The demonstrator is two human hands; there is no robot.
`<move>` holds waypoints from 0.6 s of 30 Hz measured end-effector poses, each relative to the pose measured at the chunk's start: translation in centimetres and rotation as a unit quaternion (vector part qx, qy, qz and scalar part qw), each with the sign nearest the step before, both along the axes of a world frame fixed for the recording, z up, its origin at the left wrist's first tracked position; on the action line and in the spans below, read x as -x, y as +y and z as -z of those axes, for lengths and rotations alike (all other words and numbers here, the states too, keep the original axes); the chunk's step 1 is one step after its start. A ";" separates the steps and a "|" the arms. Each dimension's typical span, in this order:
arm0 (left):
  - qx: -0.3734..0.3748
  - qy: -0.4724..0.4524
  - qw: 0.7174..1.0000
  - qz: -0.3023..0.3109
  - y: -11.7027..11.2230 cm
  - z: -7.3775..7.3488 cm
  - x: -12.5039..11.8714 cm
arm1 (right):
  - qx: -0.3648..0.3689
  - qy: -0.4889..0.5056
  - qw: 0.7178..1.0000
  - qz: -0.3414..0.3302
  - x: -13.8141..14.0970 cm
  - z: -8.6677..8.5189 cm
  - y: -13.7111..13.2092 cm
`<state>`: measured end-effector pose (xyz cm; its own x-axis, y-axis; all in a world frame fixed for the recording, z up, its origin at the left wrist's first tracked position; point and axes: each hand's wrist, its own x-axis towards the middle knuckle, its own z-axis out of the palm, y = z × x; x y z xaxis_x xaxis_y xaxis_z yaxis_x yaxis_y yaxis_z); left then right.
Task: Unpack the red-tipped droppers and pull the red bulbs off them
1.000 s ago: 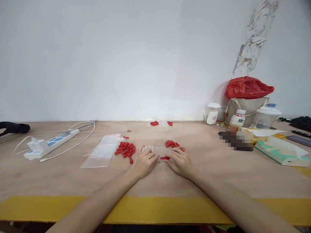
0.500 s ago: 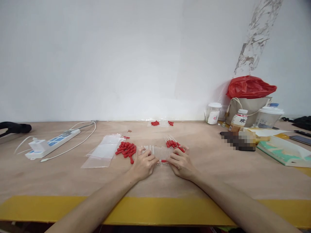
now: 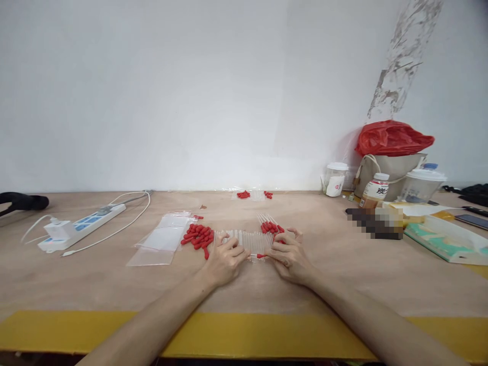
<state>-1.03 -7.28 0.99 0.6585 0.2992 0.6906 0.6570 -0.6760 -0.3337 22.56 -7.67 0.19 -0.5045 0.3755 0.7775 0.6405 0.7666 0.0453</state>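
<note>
Between my hands lies a slim clear tube with a red rubber bulb (image 3: 261, 255) on its right end, which looks like a dropper. My left hand (image 3: 227, 259) is closed, pinching the tube end. My right hand (image 3: 293, 258) has its thumb and finger closed at the bulb, other fingers bent. Just beyond, a row of clear tubes (image 3: 251, 239) lies side by side. Left of it is a pile of loose red bulbs (image 3: 198, 237). Several tubes with bulbs fitted (image 3: 269, 226) fan out past my right hand, partly hidden by it.
Clear zip bags (image 3: 162, 236) lie left of the bulbs, a white power strip (image 3: 82, 226) with a cable farther left. Small bags of red bulbs (image 3: 243, 194) lie near the wall. A lidded cup (image 3: 335, 179), a bottle (image 3: 375, 190) and a tissue pack (image 3: 446, 239) stand right.
My right hand has shifted slightly right, and more of the red bulb shows between my hands. My left hand has stayed nearly in place.
</note>
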 end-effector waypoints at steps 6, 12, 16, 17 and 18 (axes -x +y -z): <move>0.046 -0.099 0.988 -0.112 0.7 -1.1 2.8 | 0.120 0.173 0.976 0.058 -3.1 -0.4 1.4; 0.174 -0.070 0.974 -0.129 1.3 -0.4 0.3 | 0.236 0.279 0.928 0.071 -2.9 0.5 3.1; 0.194 -0.085 0.972 -0.097 1.5 -0.8 0.0 | 0.283 0.328 0.895 0.106 -3.8 1.6 4.9; 0.190 -0.089 0.974 -0.085 1.6 -1.1 0.1 | 0.295 0.340 0.887 0.104 -4.0 1.8 5.3; 0.185 -0.089 0.976 -0.070 1.7 -1.3 0.1 | 0.304 0.350 0.880 0.102 -4.1 1.9 5.5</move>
